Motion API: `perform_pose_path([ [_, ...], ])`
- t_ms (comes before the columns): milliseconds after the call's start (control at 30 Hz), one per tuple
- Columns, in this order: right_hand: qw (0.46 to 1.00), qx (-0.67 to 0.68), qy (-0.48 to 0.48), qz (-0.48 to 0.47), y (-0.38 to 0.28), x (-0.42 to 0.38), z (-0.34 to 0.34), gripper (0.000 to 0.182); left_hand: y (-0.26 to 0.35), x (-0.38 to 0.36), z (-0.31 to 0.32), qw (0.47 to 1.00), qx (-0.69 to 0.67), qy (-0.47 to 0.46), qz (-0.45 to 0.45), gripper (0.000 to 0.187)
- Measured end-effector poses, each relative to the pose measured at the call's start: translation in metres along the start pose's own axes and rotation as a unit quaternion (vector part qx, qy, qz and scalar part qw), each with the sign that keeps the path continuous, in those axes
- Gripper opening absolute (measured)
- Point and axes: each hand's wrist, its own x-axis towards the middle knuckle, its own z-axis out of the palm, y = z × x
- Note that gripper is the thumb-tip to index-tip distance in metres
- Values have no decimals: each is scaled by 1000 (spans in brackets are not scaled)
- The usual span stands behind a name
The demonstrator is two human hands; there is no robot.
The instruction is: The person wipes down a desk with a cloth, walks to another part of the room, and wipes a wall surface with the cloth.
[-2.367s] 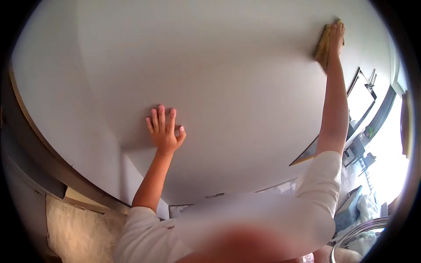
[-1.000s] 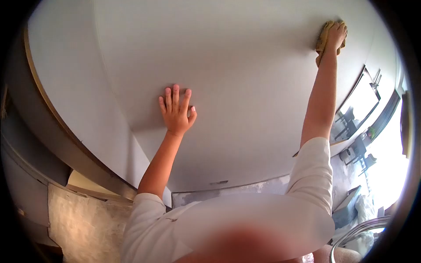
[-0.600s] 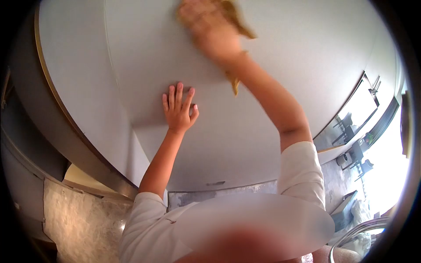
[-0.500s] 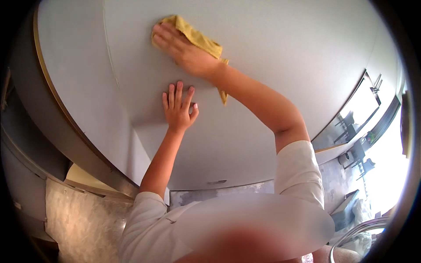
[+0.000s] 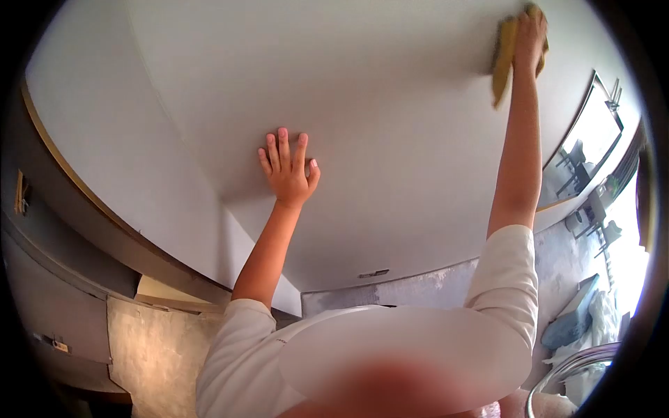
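The right hand reaches up, arm nearly straight, its fingers close together, holding a yellow cloth against a pale wall. The cloth lies under that hand; its loose end hangs down on the left of the wrist, slightly blurred, and a small fold shows on the other side.

Lower and well to the left of the right hand, the left hand rests bare on the same wall, fingers spread and pointing up, thumb out to the right. Both arms run down into short white sleeves.

Further out, below and to the right of the right hand, is a dark-framed, reflective panel; beneath it stands a chair near the bright edge of the view. Lower still lie a blue-grey object, crumpled clear plastic and a silvery coil.

Below and right of the left hand, a small dark slot sits low in the wall. Out to that hand's left curves a brown trim, with a tan floor farther down.
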Motion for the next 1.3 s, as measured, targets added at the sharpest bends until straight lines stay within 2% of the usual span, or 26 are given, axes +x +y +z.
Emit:
perform_pose_path([
  [67, 992, -39, 50, 110, 67, -29, 8, 56, -1, 2, 1, 1000, -4, 6, -1, 55],
  [200, 982, -3, 31, 189, 41, -36, -6, 61, 0, -1, 0, 1000, 12, 4, 3, 55],
  [300, 983, -28, 18, 178, -10, -22, 2, 58, 2, -1, -1, 1000, 5, 0, 1, 55],
  [333, 994, -41, 33, 97, -26, -23, 13, 52, 2, -2, -1, 1000, 4, 0, 0, 55],
  [367, 997, -9, 78, 22, -69, -22, 15, 47, 1, -1, 0, 1000, 3, 3, 0, 55],
  [400, 998, -15, 67, -10, -112, -23, 14, 48, -1, 0, 0, 1000, -5, 0, -2, 54],
  [433, 999, -1, 28, -46, -132, -23, 21, 50, -1, 1, -2, 1000, -14, -3, -6, 54],
  [467, 991, -123, -45, -14, -189, -25, 21, 51, 1, -1, -3, 1000, -24, -7, -13, 53],
  [500, 962, -244, -124, -2, -246, -26, 20, 54, 0, -3, -3, 1000, -23, -11, -12, 53],
  [533, 813, -469, -342, -44, -351, -22, -36, 52, -2, -4, -2, 1000, -23, -11, -13, 52],
  [567, 969, -82, -213, -94, -331, -50, -9, 51, -3, -4, 0, 1000, -22, -11, -14, 52],
  [600, 964, 6, -188, -188, -347, -66, -1, 50, -2, -4, 0, 1000, -25, -8, -15, 51],
  [633, 949, 135, -155, -238, -360, -88, 15, 53, -2, -4, -1, 1000, -27, -7, -13, 51],
  [767, 883, 208, -206, -368, -412, -129, 30, 62, -4, -5, -2, 999, -38, -6, -24, 49],
  [800, 868, 220, -213, -392, -413, -131, 32, 64, -4, -4, -3, 999, -38, -5, -27, 49],
  [900, 870, 257, -242, -343, -395, -118, 23, 62, -1, -3, -5, 999, -42, -5, -29, 48],
  [1000, 918, 184, -188, -295, -334, -98, 25, 56, -2, -2, -4, 999, -37, -6, -25, 50],
  [1033, 946, 126, -263, -141, -324, -84, 6, 50, -1, -2, -4, 999, -36, -6, -25, 51],
  [1067, 970, 32, -192, -149, -298, -72, 11, 51, -1, -1, -4, 999, -36, -6, -24, 52],
  [1100, 978, 2, -178, -107, -275, -66, 0, 55, -1, 0, -3, 999, -38, -6, -22, 52],
  [1133, 977, 22, -213, -2, -252, -58, -8, 58, -1, -1, -3, 999, -41, -6, -21, 53],
  [1167, 984, 27, -174, 37, -211, -63, -1, 56, -2, 0, -3, 999, -44, -6, -17, 54],
  [1200, 996, 29, -39, -76, -164, -69, -5, 50, -3, 0, -3, 999, -41, -11, -12, 54],
  [1233, 998, 22, -34, -55, -120, -73, -9, 47, -3, 1, -4, 999, -38, -17, -7, 55],
  [1300, 994, 23, -45, 100, -56, -86, -28, 46, -2, 1, -4, 999, -32, -21, 0, 56],
])
